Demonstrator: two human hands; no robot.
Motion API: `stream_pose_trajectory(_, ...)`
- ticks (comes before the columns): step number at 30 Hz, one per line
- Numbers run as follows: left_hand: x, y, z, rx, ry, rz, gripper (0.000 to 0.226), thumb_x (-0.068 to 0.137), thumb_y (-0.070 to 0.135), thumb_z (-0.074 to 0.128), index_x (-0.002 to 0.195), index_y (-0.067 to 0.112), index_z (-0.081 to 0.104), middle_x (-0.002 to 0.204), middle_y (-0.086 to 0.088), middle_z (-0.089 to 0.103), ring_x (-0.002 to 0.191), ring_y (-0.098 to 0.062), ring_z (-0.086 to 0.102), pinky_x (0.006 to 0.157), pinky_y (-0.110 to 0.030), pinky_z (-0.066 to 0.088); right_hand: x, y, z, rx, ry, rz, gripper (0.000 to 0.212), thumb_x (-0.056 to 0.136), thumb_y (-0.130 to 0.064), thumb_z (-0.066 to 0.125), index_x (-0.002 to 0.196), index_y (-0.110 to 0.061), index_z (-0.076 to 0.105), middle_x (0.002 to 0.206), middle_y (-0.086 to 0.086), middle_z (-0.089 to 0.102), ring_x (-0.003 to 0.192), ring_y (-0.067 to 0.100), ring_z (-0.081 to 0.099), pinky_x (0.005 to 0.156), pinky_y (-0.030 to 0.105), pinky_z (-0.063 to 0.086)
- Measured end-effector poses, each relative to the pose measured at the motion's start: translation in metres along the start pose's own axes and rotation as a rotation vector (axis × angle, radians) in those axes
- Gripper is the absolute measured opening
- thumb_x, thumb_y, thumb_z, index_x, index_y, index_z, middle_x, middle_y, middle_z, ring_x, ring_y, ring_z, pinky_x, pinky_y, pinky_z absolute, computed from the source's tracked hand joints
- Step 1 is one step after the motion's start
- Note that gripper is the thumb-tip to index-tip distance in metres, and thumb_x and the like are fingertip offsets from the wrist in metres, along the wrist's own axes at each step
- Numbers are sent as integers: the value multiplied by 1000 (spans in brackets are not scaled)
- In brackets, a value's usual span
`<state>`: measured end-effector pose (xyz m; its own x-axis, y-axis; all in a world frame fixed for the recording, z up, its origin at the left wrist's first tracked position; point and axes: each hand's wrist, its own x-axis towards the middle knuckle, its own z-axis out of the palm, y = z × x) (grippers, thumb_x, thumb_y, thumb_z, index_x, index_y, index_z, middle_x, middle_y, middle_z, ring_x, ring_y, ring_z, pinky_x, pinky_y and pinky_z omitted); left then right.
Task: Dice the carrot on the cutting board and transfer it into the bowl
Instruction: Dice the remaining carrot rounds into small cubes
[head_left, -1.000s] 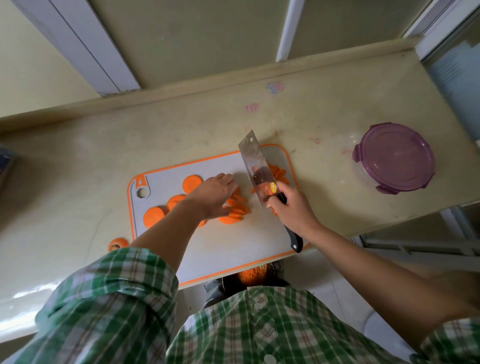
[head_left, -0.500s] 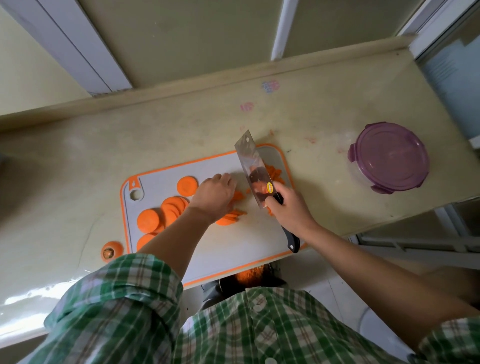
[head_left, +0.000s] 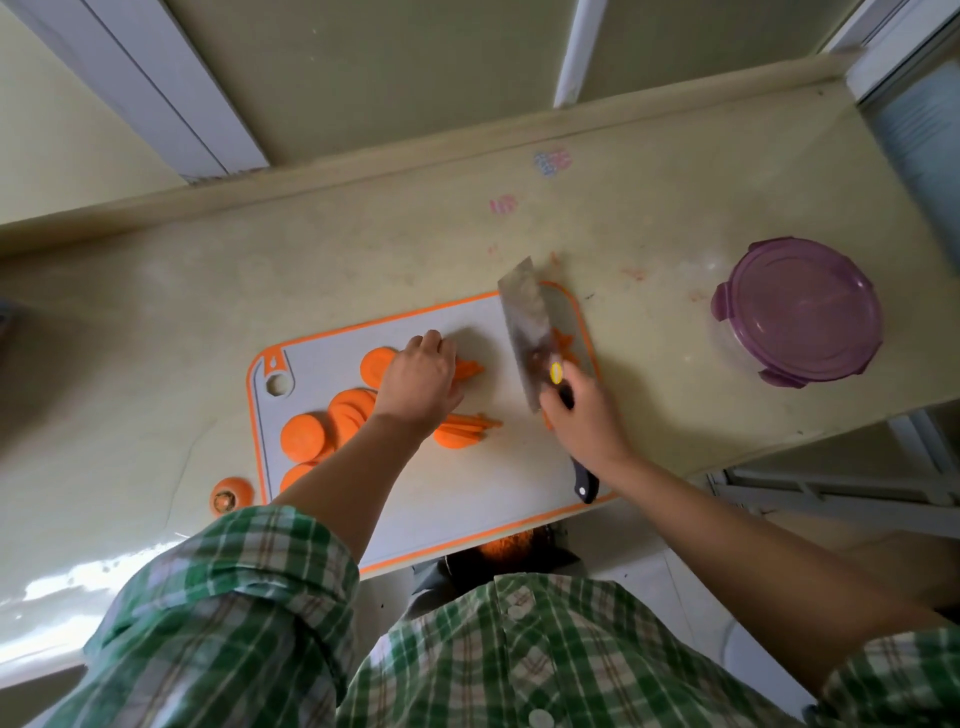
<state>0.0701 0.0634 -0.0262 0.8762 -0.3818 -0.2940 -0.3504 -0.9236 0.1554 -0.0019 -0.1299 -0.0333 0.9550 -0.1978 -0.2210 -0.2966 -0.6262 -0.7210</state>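
Mid-dicing: carrot slices are pinned under curled left hand; cleaver, gripped by right hand at three o'clock, must be lowered.

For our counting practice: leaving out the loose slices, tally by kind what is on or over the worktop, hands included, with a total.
Hands: 2 (left hand holding the carrot slices, right hand gripping the cleaver)
Cutting board: 1
Cleaver: 1
Purple-lidded bowl: 1
Carrot top beside the board: 1
Total: 6
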Motion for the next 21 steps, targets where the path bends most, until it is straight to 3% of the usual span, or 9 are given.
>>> stream_pose_trajectory(2, 0, 2, 2, -9, 6, 9, 33, 86, 24, 58, 111, 3, 54, 110, -15, 53, 103, -32, 52, 73, -38, 40, 3, 1, -4, 27, 4, -2, 11, 84, -17, 55, 78, -9, 49, 53, 1, 49, 49, 10, 48, 52, 30, 39)
stream_pose_trajectory(6, 2, 0, 1, 35, -12, -4, 40, 86, 28, 58, 117, 5, 51, 115, -14, 51, 106, -29, 50, 80, -36, 42, -3, -13, 12, 61, -92, -98, 14, 82, -18, 54, 73, -12, 45, 57, 5, 46, 53, 19, 42, 54, 42, 36)
stream_pose_trajectory(12, 0, -1, 5, -70, 50, -21, 32, 85, 19, 57, 111, 0, 55, 109, -18, 53, 102, -34, 51, 77, -39, 41, 2, -11, 0, -32, 5, -40, 30, 80, -14, 55, 65, -23, 31, 52, -1, 33, 49, 17, 29, 51, 39, 29)
stream_pose_trajectory(15, 2, 4, 6, -104, 50, 14, 33, 84, 17, 60, 112, -1, 57, 108, -20, 54, 101, -36, 52, 79, -42, 42, -1, -19, -1, -139, -28, -112, 20, 79, -19, 53, 69, -17, 35, 51, 3, 36, 50, 25, 34, 49, 41, 33)
stream_pose_trajectory(18, 0, 1, 4, -103, 61, 48, 48, 75, 21, 70, 116, -1, 57, 104, -20, 56, 96, -38, 53, 78, -45, 46, -2, -19, 0, -223, -33, -152, 19, 79, -22, 51, 70, -16, 34, 51, 2, 33, 52, 29, 35, 48, 39, 31)
stream_pose_trajectory(21, -10, -15, 2, -75, 113, 37, 51, 63, 26, 76, 108, 3, 62, 95, -16, 59, 87, -37, 56, 73, -41, 45, -4, -17, -3, -276, -26, -186, 23, 80, -18, 54, 70, -16, 33, 50, 0, 29, 53, 28, 32, 49, 37, 28)
